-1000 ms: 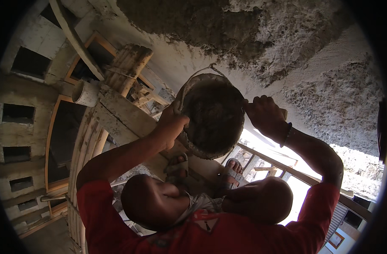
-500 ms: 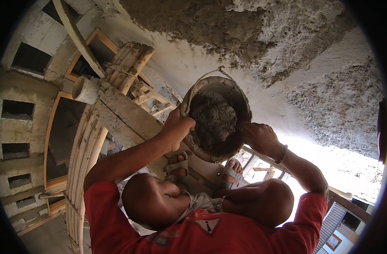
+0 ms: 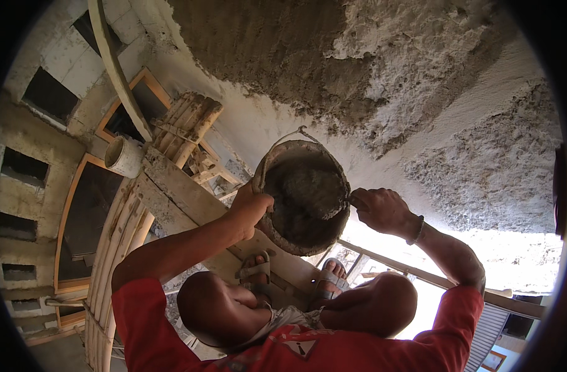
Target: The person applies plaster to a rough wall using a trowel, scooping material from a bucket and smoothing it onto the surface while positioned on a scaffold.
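Note:
A round, mortar-crusted bucket (image 3: 297, 150) is tilted toward me above the plank, its wire handle (image 3: 302, 130) raised at the far side. Wet grey mortar (image 3: 311, 188) lies inside. My left hand (image 3: 250, 208) is closed around the left rim, thumb toward the inside. At the right rim, the bent fingers of my right hand (image 3: 382, 211) pinch the edge where the handle comes down; the exact grip is partly hidden.
I squat in sandals on a wooden plank (image 3: 215, 214). Bundled bamboo poles (image 3: 113, 248) and a whitish pail (image 3: 123, 157) are on the left. A rough, partly plastered wall (image 3: 382, 118) rises ahead. Bright open space lies beyond the plank's right side.
The bucket has shifted left and nearer to me in the view, with my left hand still on its rim. My right hand has drawn outward, its fingers now at the rim's edge.

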`<state>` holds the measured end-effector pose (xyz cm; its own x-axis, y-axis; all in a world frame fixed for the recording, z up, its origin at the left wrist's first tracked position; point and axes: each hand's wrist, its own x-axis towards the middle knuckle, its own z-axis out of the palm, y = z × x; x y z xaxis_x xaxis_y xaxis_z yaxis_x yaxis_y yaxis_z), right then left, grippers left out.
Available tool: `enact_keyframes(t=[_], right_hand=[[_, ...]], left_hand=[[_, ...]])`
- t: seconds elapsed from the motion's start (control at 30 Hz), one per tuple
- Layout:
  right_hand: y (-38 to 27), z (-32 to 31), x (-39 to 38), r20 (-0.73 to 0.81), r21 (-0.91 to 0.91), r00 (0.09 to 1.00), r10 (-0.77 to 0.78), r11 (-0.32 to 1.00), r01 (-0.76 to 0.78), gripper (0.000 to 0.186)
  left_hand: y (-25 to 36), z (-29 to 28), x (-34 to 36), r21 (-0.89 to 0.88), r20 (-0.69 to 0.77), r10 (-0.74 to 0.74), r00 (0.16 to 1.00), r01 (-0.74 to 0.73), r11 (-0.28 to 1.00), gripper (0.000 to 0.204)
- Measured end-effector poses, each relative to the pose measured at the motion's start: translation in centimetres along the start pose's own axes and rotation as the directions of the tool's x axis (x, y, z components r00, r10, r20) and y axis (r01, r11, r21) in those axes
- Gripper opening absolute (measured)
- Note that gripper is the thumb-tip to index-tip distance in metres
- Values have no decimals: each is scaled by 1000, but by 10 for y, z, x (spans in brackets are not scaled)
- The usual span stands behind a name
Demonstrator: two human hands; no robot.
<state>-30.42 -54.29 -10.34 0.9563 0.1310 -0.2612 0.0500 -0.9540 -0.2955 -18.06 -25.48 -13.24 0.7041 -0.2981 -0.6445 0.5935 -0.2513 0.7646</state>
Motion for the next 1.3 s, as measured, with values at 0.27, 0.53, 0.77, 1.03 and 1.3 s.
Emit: enact_keyframes(t=[0.27, 0.53, 0.77, 1.03, 1.3], right_hand=[[-55, -148, -17, -150, 184, 960, -235, 948, 260, 39], [-46, -170, 26, 22, 561, 983, -182, 816, 139, 42], [53, -261, 31, -662, 300, 719, 212, 954, -5, 41], [38, -126, 40, -245, 368, 957, 156, 928, -57, 27], [111, 23, 179, -261, -131, 965, 8, 990, -43, 27]], left_hand=[[32, -17, -25, 75, -84, -72, 994, 79, 994, 42], [19, -48, -42, 89, -52, 7, 999, -3, 996, 47], [13, -40, -61, -4, -120, -50, 992, 50, 999, 45], [-12, -20, -54, -44, -74, 67, 995, -71, 996, 61], [-11, -2, -49, 6, -106, -78, 991, 79, 997, 60]])
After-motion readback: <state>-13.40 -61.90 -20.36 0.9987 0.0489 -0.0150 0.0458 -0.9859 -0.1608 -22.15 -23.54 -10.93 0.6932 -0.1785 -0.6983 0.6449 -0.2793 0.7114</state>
